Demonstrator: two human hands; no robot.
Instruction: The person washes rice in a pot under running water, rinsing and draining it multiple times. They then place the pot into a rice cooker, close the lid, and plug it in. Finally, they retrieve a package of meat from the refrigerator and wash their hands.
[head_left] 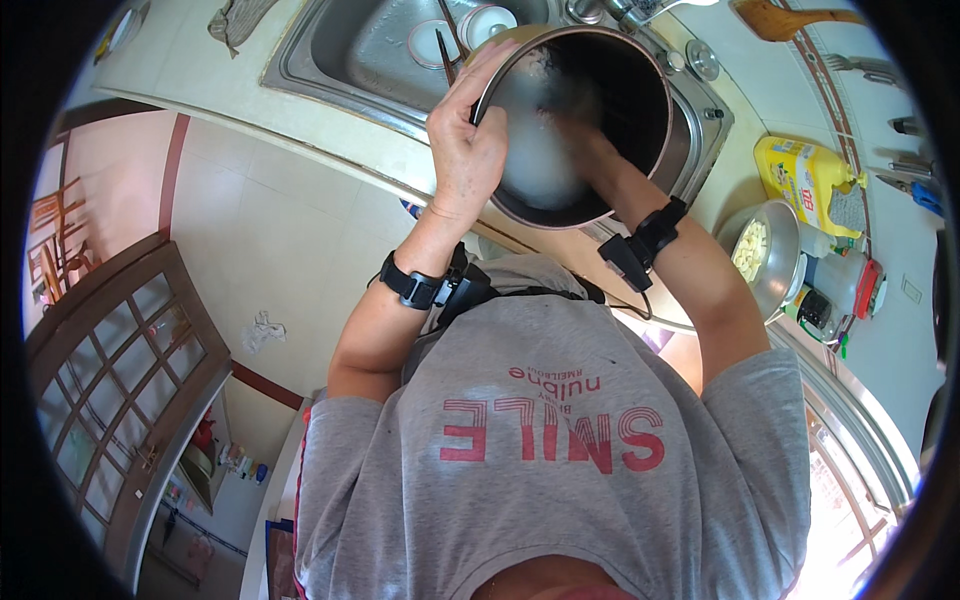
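Over the front edge of the surface (190, 75), in the head view, the dark pot (640, 95) is tilting toward the person, covering the right part of the sink (345, 60). The left hand (472, 140) is gripping the pot's left rim, its fingers closing around it. The right hand (580, 140) is working inside, blurring beside whitish, cloudy contents (530, 145); whether its fingers are spreading or holding something, I cannot tell. The step in hand is seemingly stirring or rubbing within the pot; the next move is likely calling for a steady left grip, keeping the near rim from spilling. Past the sink's right edge, a metal bowl (790, 245) is holding pale pieces (750, 250).
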